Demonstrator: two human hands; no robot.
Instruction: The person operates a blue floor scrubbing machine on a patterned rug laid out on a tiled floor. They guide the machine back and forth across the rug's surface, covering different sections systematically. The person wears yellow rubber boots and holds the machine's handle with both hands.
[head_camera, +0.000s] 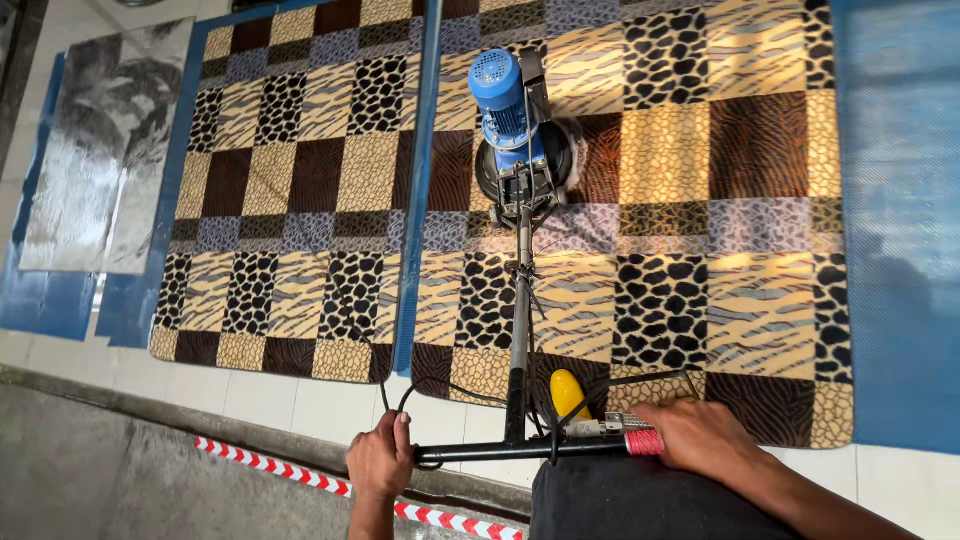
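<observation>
Seen from the head camera, both hands grip the crossbar handle of a floor scrubbing machine that stands on a patchwork animal-print carpet.

The left hand sits at about 7 o'clock in the frame, its fingers curled tightly together around the black left end of the bar, the thumb lying along the top. The right hand lies at about 5 o'clock, wrapped over the right end of the bar just beside a band of red tape; its fingers fold down over the far side of the grip, so how closely they press together cannot be told.

From the middle of the bar a metal shaft runs up toward 12 o'clock to the machine's round black base, which rests flat on the carpet near the top centre. A blue motor sits on top of that base. A black cable loops off the shaft near the handle, and a yellow part shows just right of the shaft's lower end.

A second carpet of the same pattern lies at 10 o'clock, parted from the first by a strip of blue mat. A grey rug lies further out at 9 o'clock. Blue matting also runs along the 3 o'clock edge. A red-and-white striped tape crosses the floor below the left hand, over white tiles.
</observation>
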